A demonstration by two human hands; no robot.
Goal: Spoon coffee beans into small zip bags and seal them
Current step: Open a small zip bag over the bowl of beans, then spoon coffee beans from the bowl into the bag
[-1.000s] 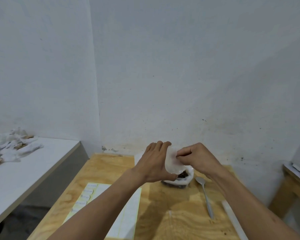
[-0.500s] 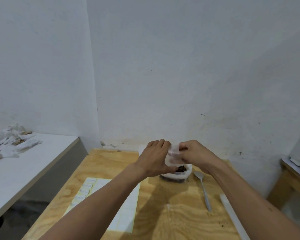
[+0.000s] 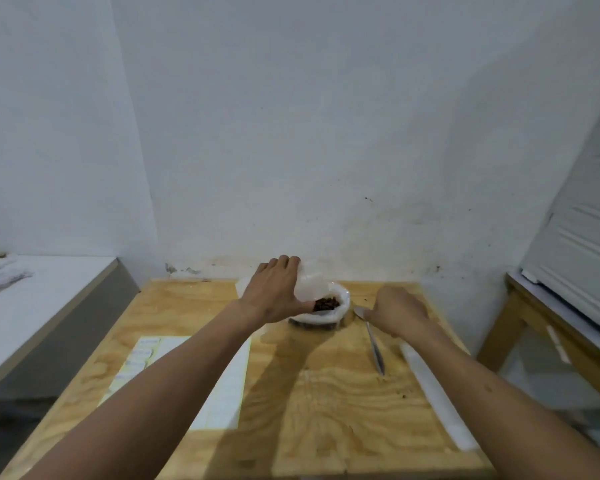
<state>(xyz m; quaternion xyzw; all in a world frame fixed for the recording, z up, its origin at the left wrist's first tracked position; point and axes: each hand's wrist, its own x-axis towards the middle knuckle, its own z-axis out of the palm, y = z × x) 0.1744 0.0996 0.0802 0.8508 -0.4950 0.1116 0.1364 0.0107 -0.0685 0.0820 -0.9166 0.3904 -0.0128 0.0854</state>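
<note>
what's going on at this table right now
A person is bagging coffee beans at a wooden table. The left hand holds a small clear zip bag over the open sack of coffee beans near the wall. The right hand is down at the metal spoon lying on the table beside the sack, at its bowl end; whether it grips the spoon yet is unclear. A sheet of labels lies under the left forearm.

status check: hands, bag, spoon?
Left hand holds small zip bag over coffee beans. Right hand at spoon on table, grip unclear. Nothing blocking.
</note>
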